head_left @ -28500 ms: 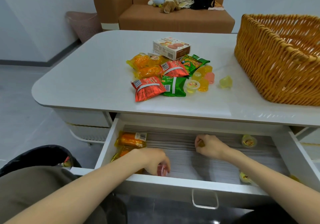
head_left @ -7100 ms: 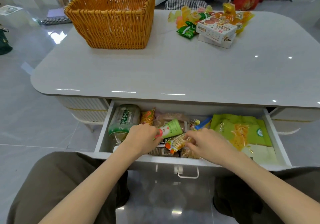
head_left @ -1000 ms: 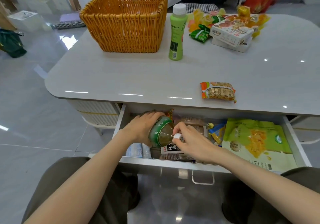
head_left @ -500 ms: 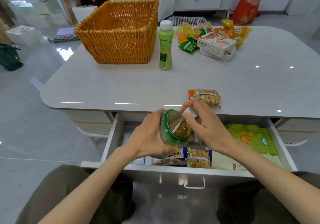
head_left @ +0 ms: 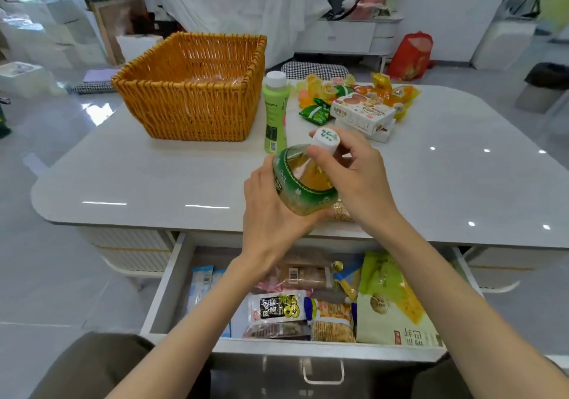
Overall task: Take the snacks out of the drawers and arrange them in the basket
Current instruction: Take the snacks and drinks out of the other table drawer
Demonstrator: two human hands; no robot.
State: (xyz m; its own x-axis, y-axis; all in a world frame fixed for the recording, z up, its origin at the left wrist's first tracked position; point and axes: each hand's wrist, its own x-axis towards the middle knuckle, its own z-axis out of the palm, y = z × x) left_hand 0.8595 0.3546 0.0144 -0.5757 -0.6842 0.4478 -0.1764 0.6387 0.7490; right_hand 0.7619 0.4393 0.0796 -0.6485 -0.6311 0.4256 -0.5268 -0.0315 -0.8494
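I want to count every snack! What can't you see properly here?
Head view:
- Inside the basket: its front wall hides the bottom.
- The packet on the table: mostly behind the tea bottle and right hand.
- Some drawer snacks: under the left forearm.
- The far snack pile: partly behind the box, too small.

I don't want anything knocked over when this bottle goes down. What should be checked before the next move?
1. Hold on the tea bottle: left hand grips its body, right hand pinches at the cap: ok.
2. Cap seated: it is on; tightness cannot tell.
3. Bare table to set it on: free stretch in front of the basket: ok.
4. Clearance from the upright green bottle just beyond: cannot tell.
5. Basket mouth open: ok.
6. Drawer emptied: not ok, packets lie inside.
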